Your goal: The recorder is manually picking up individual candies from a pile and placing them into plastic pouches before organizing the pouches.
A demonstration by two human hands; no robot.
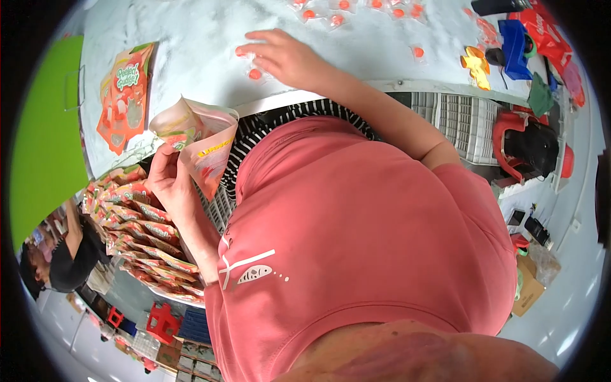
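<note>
My left hand pinches the edge of an orange-and-pink pouch, whose mouth gapes upward at the front edge of the white table. Over the tabletop, my right hand reaches leftward with its fingers apart. Beneath its thumb lies an orange candy in a clear wrapper, and another orange piece shows at the fingertips; whether they touch it I cannot tell. Flat orange pouches rest on the table to the left.
Several wrapped candies are scattered along the far side. A blue holder and a yellow object stand at the right. Many filled pouches are stacked below left. Another person sits beyond them. A white crate is under the table.
</note>
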